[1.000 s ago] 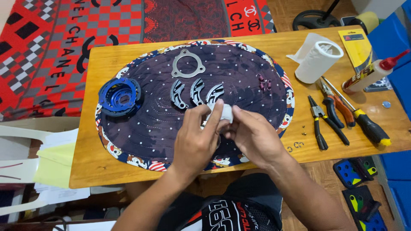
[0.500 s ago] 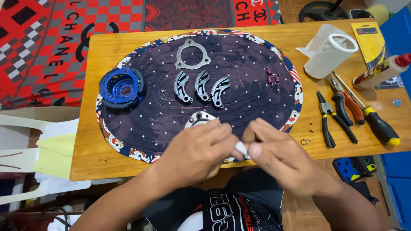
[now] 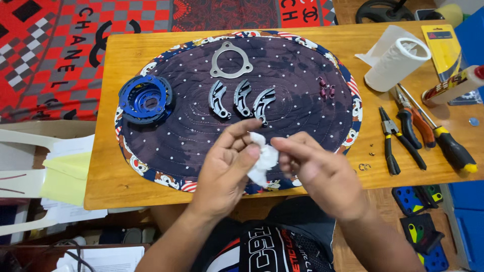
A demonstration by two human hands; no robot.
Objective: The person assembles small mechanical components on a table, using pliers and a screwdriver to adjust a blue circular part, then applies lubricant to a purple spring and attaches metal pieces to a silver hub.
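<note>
My left hand and my right hand meet over the near edge of a dark oval quilted mat. Both pinch a crumpled white tissue between their fingers; whether anything is wrapped inside it is hidden. Just beyond the hands lie three curved dark metal shoes in a row. A triangular metal ring plate rests at the mat's far side. A blue round metal hub sits at the mat's left edge. Small dark red pins lie to the right.
The mat lies on a wooden table. At right stand a white paper roll, pliers, red-handled pliers, a yellow-and-black screwdriver and a tube. A red patterned cloth lies beyond the table's left.
The hands drew back from mid-mat to its near edge. A round metal part seen by the left hand half a second ago is out of sight; the tissue is crumpled between both hands.
</note>
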